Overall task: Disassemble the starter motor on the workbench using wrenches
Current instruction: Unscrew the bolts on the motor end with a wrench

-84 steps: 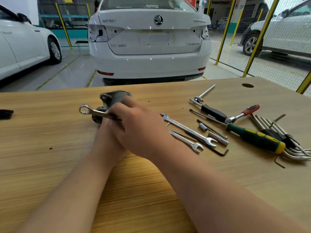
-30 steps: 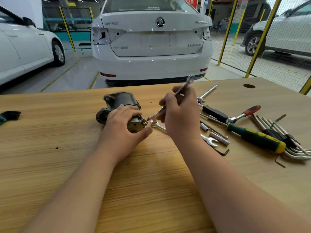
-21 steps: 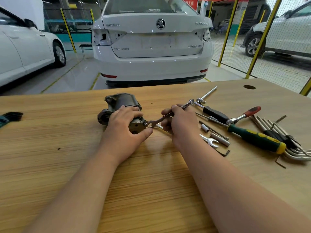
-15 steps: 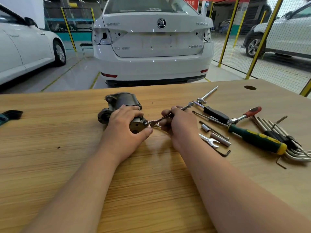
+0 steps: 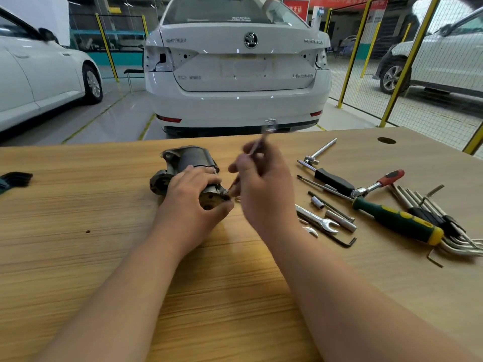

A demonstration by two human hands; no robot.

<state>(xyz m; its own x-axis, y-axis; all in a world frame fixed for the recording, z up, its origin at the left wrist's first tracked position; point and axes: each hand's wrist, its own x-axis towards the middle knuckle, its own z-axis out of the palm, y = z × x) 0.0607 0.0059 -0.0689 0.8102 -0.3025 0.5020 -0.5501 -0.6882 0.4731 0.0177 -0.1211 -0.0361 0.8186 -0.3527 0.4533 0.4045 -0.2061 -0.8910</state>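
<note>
The grey starter motor (image 5: pixel 188 159) lies on its side on the wooden workbench (image 5: pixel 78 257), its near end cap facing me. My left hand (image 5: pixel 194 197) grips that near end from above, thumb under the cap. My right hand (image 5: pixel 264 186) holds a slim silver combination wrench (image 5: pixel 262 138) by its shaft. The wrench stands steeply, upper end raised toward the car, lower end down at the motor's end cap; it is motion-blurred.
Right of my hands lie spare open-end wrenches (image 5: pixel 317 220), small sockets (image 5: pixel 339 220), a black-handled screwdriver (image 5: pixel 332 180), a red-handled ratchet (image 5: pixel 379 184), a green-yellow screwdriver (image 5: pixel 397 222) and several hex keys (image 5: pixel 449 231). A dark object (image 5: pixel 15 178) sits at the left edge. A white car (image 5: pixel 237 69) stands behind the bench.
My right hand swung the wrench from nearly flat up to a steep angle, its lower end staying at the motor's end cap. My left hand keeps its grip on the motor.
</note>
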